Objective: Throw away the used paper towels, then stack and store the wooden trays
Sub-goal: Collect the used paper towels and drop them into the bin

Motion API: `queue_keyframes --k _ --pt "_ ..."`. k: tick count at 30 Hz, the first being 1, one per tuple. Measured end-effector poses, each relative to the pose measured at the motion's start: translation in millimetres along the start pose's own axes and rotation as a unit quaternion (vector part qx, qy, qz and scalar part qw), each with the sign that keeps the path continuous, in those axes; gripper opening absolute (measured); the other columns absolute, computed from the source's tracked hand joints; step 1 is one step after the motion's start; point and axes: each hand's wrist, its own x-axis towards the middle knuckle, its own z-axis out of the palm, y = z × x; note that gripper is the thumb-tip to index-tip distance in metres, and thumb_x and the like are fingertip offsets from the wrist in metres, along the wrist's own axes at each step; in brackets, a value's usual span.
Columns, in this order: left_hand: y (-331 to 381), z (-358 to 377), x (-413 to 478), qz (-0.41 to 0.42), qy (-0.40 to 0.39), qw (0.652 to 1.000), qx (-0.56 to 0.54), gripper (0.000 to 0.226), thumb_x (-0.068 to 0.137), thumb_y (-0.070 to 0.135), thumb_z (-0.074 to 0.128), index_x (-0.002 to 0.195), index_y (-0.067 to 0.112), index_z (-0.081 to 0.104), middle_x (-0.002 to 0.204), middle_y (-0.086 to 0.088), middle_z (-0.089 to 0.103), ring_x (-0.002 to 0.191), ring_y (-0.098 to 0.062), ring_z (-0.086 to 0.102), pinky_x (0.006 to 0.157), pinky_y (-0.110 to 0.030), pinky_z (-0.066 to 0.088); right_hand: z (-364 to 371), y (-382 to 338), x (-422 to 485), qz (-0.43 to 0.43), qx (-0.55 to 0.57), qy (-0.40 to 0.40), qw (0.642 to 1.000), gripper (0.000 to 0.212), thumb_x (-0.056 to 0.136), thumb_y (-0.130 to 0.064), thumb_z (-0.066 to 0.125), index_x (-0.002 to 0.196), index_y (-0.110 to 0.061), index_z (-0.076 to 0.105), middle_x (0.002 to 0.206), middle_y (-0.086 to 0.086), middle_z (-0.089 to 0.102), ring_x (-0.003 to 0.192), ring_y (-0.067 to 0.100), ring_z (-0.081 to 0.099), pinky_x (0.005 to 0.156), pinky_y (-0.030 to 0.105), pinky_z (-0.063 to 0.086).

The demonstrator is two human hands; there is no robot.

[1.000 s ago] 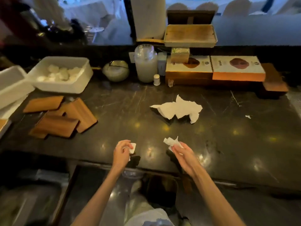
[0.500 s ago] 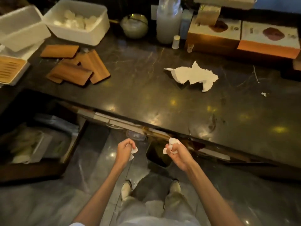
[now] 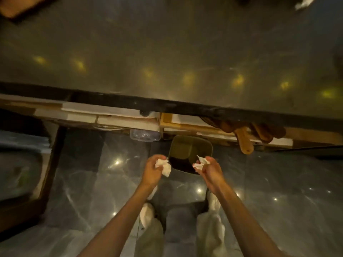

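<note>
Both wads of used paper towel have come down from the counter (image 3: 185,43) with the hands, left hand (image 3: 152,173) and right hand (image 3: 210,172) each pinching one beside the bin (image 3: 189,149), so dropping looks imminent.

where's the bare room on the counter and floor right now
The dark polished countertop is bare across its middle, between a brown wooden tray at far left and a white paper scrap at far right. The grey marble floor is open to the right. It is crowded where both hands hold crumpled towels by the small dark bin.
</note>
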Motion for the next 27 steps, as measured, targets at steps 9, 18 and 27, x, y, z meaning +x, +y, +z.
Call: queue_keyframes --k 9,18,27 --pt "-85.4 99.0 126.2 0.028 -0.052 0.995 0.083 0.01 0.088 -0.006 0.06 0.092 0.0 0.066 0.087 -0.012 0.065 0.08 -0.027 0.062 0.059 -0.025 0.055 -67.4 67.0 168.7 -0.095 -0.089 0.071 0.989 0.026 0.084 0.002 0.069 0.109 0.0 0.062 0.109 0.019 0.064 0.101 0.035 0.063 0.087 0.047 0.057" --pt "-138.1 158.1 200.4 0.095 -0.102 0.962 0.233 0.042 0.094 0.01 0.058 0.134 0.001 0.05 0.137 -0.017 0.053 0.129 -0.032 0.049 0.11 -0.045 0.039 -35.4 105.8 258.4 -0.204 -0.384 0.027 0.9 0.063 0.09 -0.031 0.065 0.146 -0.02 0.038 0.152 0.005 0.039 0.14 0.025 0.036 0.114 0.031 0.025" --pt "-124.6 135.3 182.6 0.156 -0.13 0.897 0.392 0.045 0.101 0.038 0.042 0.145 0.029 0.037 0.151 -0.007 0.04 0.137 -0.028 0.04 0.111 -0.036 0.033 -72.4 101.2 231.1 -0.2 -0.303 0.001 0.932 0.065 0.085 -0.046 0.066 0.143 -0.031 0.04 0.143 0.005 0.048 0.127 0.026 0.05 0.104 0.045 0.045"
